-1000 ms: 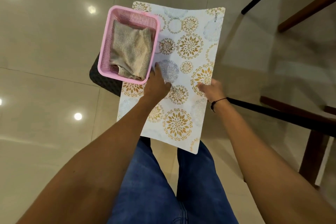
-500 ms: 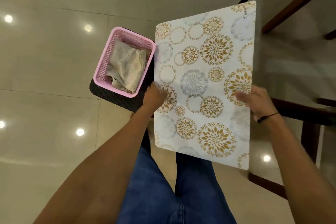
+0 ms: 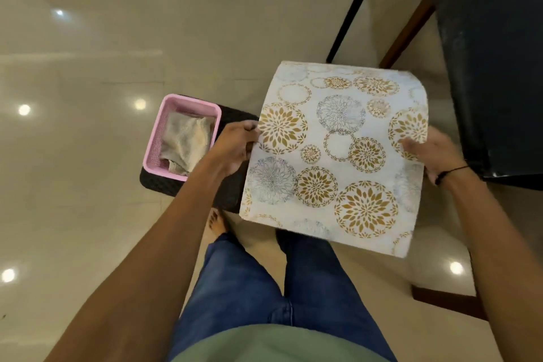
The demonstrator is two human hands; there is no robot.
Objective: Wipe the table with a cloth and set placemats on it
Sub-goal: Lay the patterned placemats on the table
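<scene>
I hold a white placemat (image 3: pixel 338 156) printed with gold and grey flower circles in the air above the floor, its far edge curling down. My left hand (image 3: pixel 235 147) pinches its left edge. My right hand (image 3: pixel 432 153) grips its right edge, fingers on top. A beige cloth (image 3: pixel 185 144) lies crumpled inside a pink mesh basket (image 3: pixel 152 138), left of the placemat. The basket sits on a black woven stool (image 3: pixel 229 194). The dark table (image 3: pixel 493 67) stands at the right, close to my right hand.
Glossy beige floor tiles (image 3: pixel 88 67) spread to the left and ahead. A thin black leg (image 3: pixel 349 9) and brown wooden frame pieces (image 3: pixel 405 35) rise near the table at upper right. My jeans and a bare foot (image 3: pixel 217 223) show below the placemat.
The placemat has moved right and away from the basket, toward the dark table. Both hands kept their hold on its edges. My view has swung right.
</scene>
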